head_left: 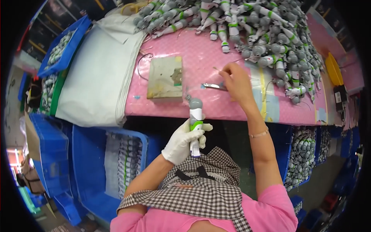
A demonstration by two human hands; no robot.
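Note:
My left hand [181,142], in a white glove, is closed around a white rod-shaped part [196,114] with a bright green band and a round grey end. The part stands nearly upright in front of the table edge, grey ball uppermost. My bare right hand [236,83] is over the pink table top, its fingers curled together. A thin greenish sliver shows at its fingertips; what they pinch is too small to name. Beside and partly under this hand lies a silver metal tool [214,86], like a nail clipper. A worn metal block [165,79] sits left of it.
A large heap of similar parts [278,50] covers the far and right table. White sheeting [98,69] lies at the left. Blue bins [91,174] stand below the table, some with rows of parts. A yellow tray [334,69] is at the far right.

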